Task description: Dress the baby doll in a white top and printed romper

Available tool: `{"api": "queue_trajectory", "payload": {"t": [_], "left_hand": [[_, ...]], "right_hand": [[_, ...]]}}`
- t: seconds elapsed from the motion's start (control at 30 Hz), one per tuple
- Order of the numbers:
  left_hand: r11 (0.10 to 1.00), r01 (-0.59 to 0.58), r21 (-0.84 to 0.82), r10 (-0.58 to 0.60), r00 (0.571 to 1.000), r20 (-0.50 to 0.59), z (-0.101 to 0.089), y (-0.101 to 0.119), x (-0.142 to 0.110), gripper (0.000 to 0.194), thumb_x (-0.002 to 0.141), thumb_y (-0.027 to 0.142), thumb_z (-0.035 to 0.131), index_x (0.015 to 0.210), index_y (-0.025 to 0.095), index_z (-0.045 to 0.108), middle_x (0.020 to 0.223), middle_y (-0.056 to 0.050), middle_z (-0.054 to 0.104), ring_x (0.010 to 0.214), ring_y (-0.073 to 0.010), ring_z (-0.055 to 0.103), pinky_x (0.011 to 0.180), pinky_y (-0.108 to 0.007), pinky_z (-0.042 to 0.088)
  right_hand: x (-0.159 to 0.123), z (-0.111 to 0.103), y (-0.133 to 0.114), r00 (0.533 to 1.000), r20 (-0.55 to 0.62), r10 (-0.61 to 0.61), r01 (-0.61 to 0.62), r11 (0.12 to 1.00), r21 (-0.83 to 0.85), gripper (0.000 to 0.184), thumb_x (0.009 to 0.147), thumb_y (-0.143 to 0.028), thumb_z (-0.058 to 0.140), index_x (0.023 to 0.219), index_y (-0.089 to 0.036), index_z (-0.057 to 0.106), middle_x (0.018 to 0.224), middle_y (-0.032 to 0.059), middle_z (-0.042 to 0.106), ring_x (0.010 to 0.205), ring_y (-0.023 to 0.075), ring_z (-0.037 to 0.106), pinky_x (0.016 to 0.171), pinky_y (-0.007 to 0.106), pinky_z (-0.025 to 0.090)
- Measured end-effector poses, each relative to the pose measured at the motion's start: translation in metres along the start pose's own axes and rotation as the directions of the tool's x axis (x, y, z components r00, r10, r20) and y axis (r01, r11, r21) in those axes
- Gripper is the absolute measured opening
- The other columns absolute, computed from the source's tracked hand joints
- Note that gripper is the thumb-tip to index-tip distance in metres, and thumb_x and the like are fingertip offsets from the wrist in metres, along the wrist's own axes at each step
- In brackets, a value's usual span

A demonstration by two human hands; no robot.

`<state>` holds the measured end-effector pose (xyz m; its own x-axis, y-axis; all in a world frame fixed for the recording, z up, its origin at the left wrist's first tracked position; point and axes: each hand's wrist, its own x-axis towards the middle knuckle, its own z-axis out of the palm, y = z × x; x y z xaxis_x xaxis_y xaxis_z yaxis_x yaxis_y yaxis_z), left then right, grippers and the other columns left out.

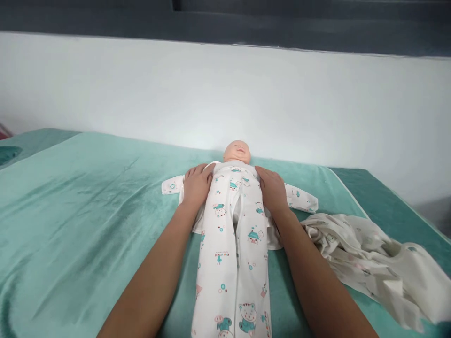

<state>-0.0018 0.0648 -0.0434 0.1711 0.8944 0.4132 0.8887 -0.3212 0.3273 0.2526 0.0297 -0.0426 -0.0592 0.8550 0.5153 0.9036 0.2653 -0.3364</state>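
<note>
Along a white wall, at the far edge of a bed covered with a pale green plush blanket, a smooth, bald, peach-coloured baby doll lies face up with its head toward the wall. A pair of white cloth trousers, printed with teal and pink cartoon animals, houses and dots, lies lengthwise over its body, the waist end just below the chin, a split showing between the upper legs, and the two legs running straight toward the camera and out at the bottom. Beneath the trousers is a white long-sleeved top with a similar print, its sleeves spread out to both sides and its lower edges showing beside the trouser legs. The bare left hand lies palm down at the left upper side of the trousers, fingers together, touching the cloth; the bare right hand rests likewise at the opposite side. Whether either one pinches fabric cannot be told, since the fingertips are partly hidden. Near the right forearm, a crumpled off-white printed cloth lies in loose folds, partly over a darker green sheet that borders the blanket.
</note>
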Motion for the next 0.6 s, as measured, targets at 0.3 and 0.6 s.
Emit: {"api": "queue_trajectory", "payload": {"t": [0.3, 0.6], "left_hand": [[0.977, 0.159, 0.142, -0.168, 0.985, 0.048, -0.009, -0.017, 0.007, 0.045, 0.096, 0.019, 0.037, 0.131, 0.03, 0.062, 0.123, -0.01, 0.069, 0.109, -0.0322, 0.065, 0.09, -0.046, 0.044], [0.999, -0.046, 0.017, 0.046, 0.998, 0.048, -0.005, -0.013, 0.001, 0.054, 0.089, 0.014, 0.042, 0.138, 0.032, 0.056, 0.146, -0.007, 0.055, 0.133, -0.0289, 0.051, 0.106, -0.049, 0.041]], "right_hand": [[0.009, -0.014, 0.039, 0.918, 0.053, 0.392, -0.392, 0.92, -0.011, 0.048, 0.085, -0.009, 0.038, 0.114, -0.021, 0.075, 0.123, 0.01, 0.073, 0.112, 0.0313, 0.064, 0.097, 0.047, 0.046], [0.039, -0.028, -0.057, 0.999, 0.03, 0.037, -0.046, 0.923, 0.383, 0.027, 0.094, -0.028, 0.051, 0.116, -0.023, 0.067, 0.122, 0.0072, 0.071, 0.113, 0.0233, 0.064, 0.101, 0.042, 0.049]]}}
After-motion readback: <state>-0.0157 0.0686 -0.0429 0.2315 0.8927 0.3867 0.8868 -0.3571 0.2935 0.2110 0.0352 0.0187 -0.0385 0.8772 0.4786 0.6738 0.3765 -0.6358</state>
